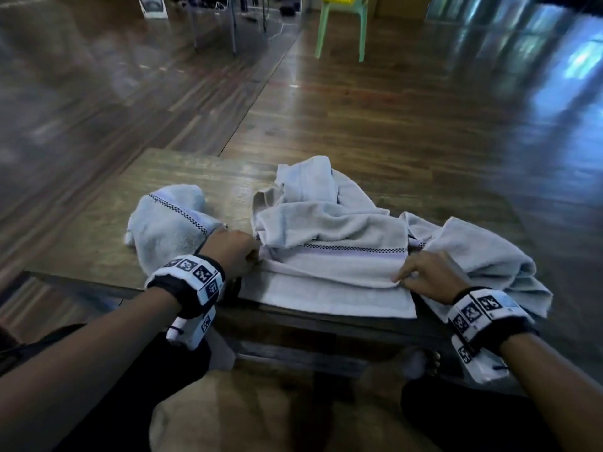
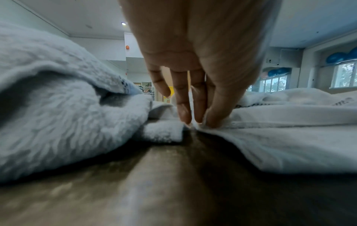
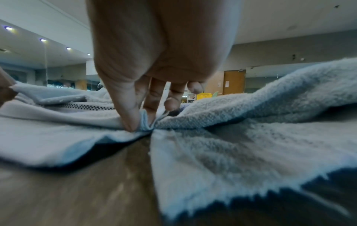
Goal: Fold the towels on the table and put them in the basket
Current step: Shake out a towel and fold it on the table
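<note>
A pale grey towel (image 1: 329,275) with a checked stripe lies partly spread at the near edge of the wooden table (image 1: 91,230). My left hand (image 1: 253,256) pinches its left edge between thumb and fingertips (image 2: 201,122). My right hand (image 1: 403,277) pinches a fold on its right side, thumb (image 3: 131,120) pressed against the cloth. Another crumpled towel (image 1: 169,223) sits to the left of my left hand, bulking large in the left wrist view (image 2: 58,114). More rumpled towel (image 1: 483,256) lies to the right, seen close in the right wrist view (image 3: 251,137). No basket is in view.
Beyond the table is a shiny wooden floor (image 1: 391,109). A green plastic chair (image 1: 342,27) stands far back, with metal legs and cables (image 1: 228,24) to its left. My knees are under the table's near edge (image 1: 293,321).
</note>
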`<state>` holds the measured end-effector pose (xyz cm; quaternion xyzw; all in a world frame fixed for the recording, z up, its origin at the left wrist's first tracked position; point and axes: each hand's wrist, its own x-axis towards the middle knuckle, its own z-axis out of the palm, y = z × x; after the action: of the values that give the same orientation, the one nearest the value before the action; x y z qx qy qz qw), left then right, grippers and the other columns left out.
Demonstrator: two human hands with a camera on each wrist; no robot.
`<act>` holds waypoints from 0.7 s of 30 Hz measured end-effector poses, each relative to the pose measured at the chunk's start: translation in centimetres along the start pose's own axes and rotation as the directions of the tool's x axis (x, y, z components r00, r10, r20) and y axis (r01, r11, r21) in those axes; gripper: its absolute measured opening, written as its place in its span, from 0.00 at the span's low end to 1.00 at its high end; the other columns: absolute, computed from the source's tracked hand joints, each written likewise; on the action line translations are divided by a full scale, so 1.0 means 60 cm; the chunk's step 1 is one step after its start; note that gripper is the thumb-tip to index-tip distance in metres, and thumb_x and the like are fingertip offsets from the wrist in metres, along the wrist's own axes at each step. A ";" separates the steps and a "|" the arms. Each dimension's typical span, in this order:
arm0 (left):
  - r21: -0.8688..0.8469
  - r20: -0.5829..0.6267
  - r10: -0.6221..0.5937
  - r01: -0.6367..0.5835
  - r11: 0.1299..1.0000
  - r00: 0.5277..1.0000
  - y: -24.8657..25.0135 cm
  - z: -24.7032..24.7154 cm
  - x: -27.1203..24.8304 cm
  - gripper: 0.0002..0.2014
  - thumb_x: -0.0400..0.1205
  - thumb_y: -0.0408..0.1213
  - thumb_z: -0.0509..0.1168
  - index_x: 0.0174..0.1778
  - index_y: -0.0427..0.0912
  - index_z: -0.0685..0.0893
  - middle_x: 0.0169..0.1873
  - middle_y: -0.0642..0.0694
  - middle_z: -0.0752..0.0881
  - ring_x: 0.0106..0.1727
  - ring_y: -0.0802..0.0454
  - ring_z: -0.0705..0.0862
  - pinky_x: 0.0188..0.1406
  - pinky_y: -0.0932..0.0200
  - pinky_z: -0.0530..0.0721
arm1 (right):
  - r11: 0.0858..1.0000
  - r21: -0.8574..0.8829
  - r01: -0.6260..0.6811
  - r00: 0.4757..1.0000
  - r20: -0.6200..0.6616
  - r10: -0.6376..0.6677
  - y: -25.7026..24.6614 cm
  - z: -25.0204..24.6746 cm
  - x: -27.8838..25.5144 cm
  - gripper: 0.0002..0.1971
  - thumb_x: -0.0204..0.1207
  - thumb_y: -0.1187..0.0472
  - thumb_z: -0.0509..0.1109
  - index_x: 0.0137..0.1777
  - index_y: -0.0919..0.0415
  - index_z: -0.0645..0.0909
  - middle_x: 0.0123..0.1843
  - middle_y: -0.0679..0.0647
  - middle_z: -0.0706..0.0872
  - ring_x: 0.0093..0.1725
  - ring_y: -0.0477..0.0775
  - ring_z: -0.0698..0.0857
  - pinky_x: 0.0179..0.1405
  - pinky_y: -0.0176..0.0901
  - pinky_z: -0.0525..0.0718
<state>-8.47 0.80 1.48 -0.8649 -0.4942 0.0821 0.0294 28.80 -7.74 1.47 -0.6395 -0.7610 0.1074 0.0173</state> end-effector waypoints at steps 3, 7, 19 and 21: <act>0.004 0.020 -0.061 0.061 0.998 0.998 -0.009 -0.007 0.025 0.10 0.80 0.46 0.59 0.42 0.46 0.83 0.47 0.43 0.87 0.52 0.42 0.84 0.53 0.52 0.74 | 0.998 -0.062 -0.018 1.000 -0.003 0.017 -0.002 -0.006 0.033 0.06 0.71 0.54 0.73 0.43 0.42 0.90 0.45 0.40 0.91 0.47 0.44 0.87 0.47 0.39 0.78; -0.020 0.031 -0.121 0.122 0.992 0.992 -0.017 -0.010 0.048 0.11 0.79 0.46 0.61 0.48 0.44 0.84 0.48 0.41 0.87 0.53 0.41 0.84 0.55 0.50 0.75 | 0.993 -0.082 -0.089 0.996 -0.003 0.089 -0.003 -0.014 0.063 0.06 0.72 0.53 0.72 0.43 0.41 0.90 0.48 0.39 0.90 0.50 0.46 0.86 0.56 0.47 0.79; -0.120 -0.153 -0.052 0.034 0.992 0.987 -0.024 -0.030 -0.012 0.07 0.79 0.45 0.64 0.44 0.51 0.87 0.45 0.51 0.87 0.49 0.48 0.84 0.50 0.55 0.73 | 0.995 -0.029 -0.090 0.987 -0.139 0.085 0.006 -0.023 0.025 0.06 0.74 0.55 0.71 0.48 0.45 0.88 0.50 0.41 0.89 0.55 0.49 0.83 0.58 0.56 0.71; -0.164 -0.200 -0.057 0.024 0.986 0.978 -0.025 -0.029 -0.030 0.07 0.79 0.46 0.65 0.44 0.50 0.87 0.45 0.51 0.86 0.48 0.48 0.83 0.50 0.55 0.72 | 0.996 -0.001 -0.086 0.979 -0.186 0.084 0.008 -0.023 0.012 0.04 0.73 0.56 0.73 0.46 0.49 0.88 0.48 0.44 0.89 0.52 0.51 0.83 0.57 0.56 0.73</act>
<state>-10.36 0.07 3.57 -0.8581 -0.5112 -0.0478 0.0118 29.34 -6.77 2.65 -0.6788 -0.7286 0.0443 0.0808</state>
